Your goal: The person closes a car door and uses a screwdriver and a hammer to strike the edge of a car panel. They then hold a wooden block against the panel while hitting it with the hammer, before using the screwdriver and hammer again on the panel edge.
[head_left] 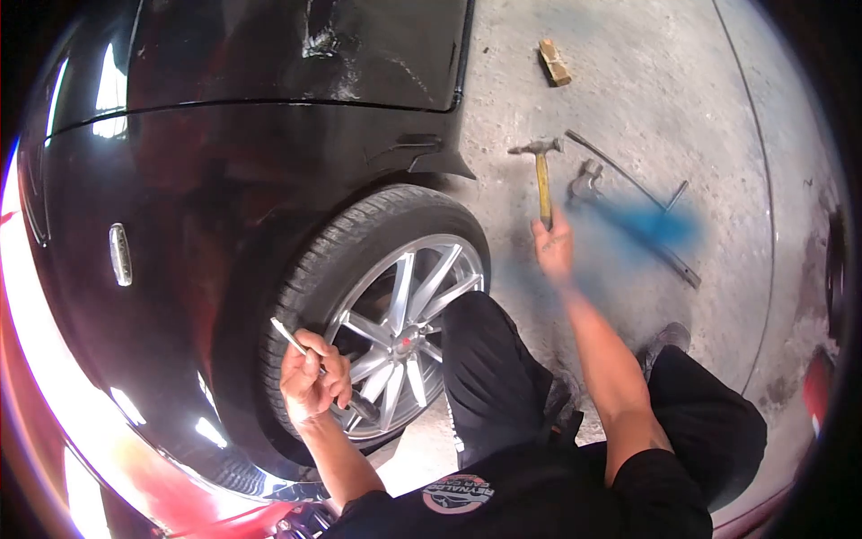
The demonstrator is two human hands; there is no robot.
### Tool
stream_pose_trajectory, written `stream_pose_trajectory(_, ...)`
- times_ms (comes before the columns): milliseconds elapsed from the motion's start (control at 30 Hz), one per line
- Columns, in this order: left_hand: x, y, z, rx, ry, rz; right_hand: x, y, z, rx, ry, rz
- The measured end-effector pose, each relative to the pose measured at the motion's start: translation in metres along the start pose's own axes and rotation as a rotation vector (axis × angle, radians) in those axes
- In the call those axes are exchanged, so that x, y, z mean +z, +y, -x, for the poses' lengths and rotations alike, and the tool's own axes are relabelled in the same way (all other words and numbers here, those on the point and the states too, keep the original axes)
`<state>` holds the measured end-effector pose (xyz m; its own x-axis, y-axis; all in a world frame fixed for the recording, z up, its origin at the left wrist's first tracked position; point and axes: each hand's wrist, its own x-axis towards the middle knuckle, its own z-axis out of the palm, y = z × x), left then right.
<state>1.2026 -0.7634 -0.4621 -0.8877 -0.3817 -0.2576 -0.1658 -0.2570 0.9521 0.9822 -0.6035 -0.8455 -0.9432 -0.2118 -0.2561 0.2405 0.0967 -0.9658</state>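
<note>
My right hand (554,249) is wrapped round the dark lower end of the yellow handle of a hammer (543,175), whose metal head points away from me over the concrete floor. In front of the tyre (310,260), my left hand (314,375) is closed on a tool, with a thin light metal end (287,335) sticking out past the fingers at upper left. A dark handle (364,407) shows below that hand, over the silver wheel (404,344).
The black car body (224,171) fills the left side. On the floor (718,108) lie a wooden block (555,63), a thin bent bar (620,169) and a long-handled hammer (639,235). A blue paint patch (669,225) marks the concrete.
</note>
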Motion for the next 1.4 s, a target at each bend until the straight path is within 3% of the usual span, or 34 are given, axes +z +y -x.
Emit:
stream_pose_trajectory(100,0.005,-0.001,0.000,0.017,0.003,-0.049,-0.008,0.056,0.006,-0.018,-0.006,0.158)
stream_pose_trajectory(167,0.026,-0.005,-0.007,-0.026,0.097,-0.087,-0.021,0.069,0.008,0.011,0.001,0.240)
stream_pose_trajectory(233,0.043,-0.028,-0.019,-0.110,0.237,-0.183,-0.048,0.065,0.011,0.011,-0.129,0.414)
stream_pose_trajectory(267,0.051,-0.048,-0.030,-0.145,0.165,-0.154,-0.061,0.062,0.011,0.028,-0.118,0.431)
stream_pose_trajectory(333,0.075,-0.106,-0.063,-0.255,0.152,-0.098,-0.081,0.054,0.008,0.009,-0.264,0.757)
stream_pose_trajectory(367,0.087,-0.138,-0.085,-0.377,0.176,-0.022,-0.088,0.064,0.001,0.024,-0.259,0.773)
stream_pose_trajectory(400,0.090,-0.176,-0.109,-0.424,0.126,-0.020,-0.092,0.079,-0.010,-0.016,-0.304,0.861)
stream_pose_trajectory(467,0.096,-0.259,-0.157,-0.444,0.214,-0.110,-0.105,0.083,-0.021,-0.055,-0.350,0.959)
stream_pose_trajectory(533,0.080,-0.348,-0.201,-0.449,0.253,-0.150,-0.118,0.061,-0.030,-0.208,-0.156,1.076)
stream_pose_trajectory(567,0.076,-0.380,-0.216,-0.446,0.290,-0.169,-0.124,0.054,-0.037,-0.206,-0.160,1.078)
stream_pose_trajectory(667,0.081,-0.421,-0.240,-0.542,0.321,-0.259,-0.143,0.051,-0.052,-0.201,-0.019,1.086)
stream_pose_trajectory(833,0.071,-0.431,-0.281,-0.557,0.324,-0.443,-0.162,0.073,-0.075,-0.217,0.023,1.026)
stream_pose_trajectory(933,0.048,-0.434,-0.316,-0.577,0.176,-0.848,-0.166,0.064,-0.064,-0.204,-0.004,0.927)
stream_pose_trajectory(1000,0.068,-0.411,-0.327,-0.253,0.282,-1.185,-0.170,0.068,-0.063,-0.243,0.002,0.946)
stream_pose_trajectory(1100,0.100,-0.368,-0.384,-0.045,0.322,-1.184,-0.172,0.066,-0.066,-0.299,-0.011,0.933)
stream_pose_trajectory(1167,0.112,-0.361,-0.442,0.221,0.173,-1.212,-0.174,0.071,-0.060,-0.259,-0.046,0.922)
stream_pose_trajectory(1300,0.176,-0.338,-0.541,0.243,0.102,-1.280,-0.176,0.081,-0.068,-0.301,-0.070,0.908)
stream_pose_trajectory(1400,0.187,-0.360,-0.604,0.239,0.065,-1.285,-0.178,0.087,-0.057,-0.348,-0.047,0.888)
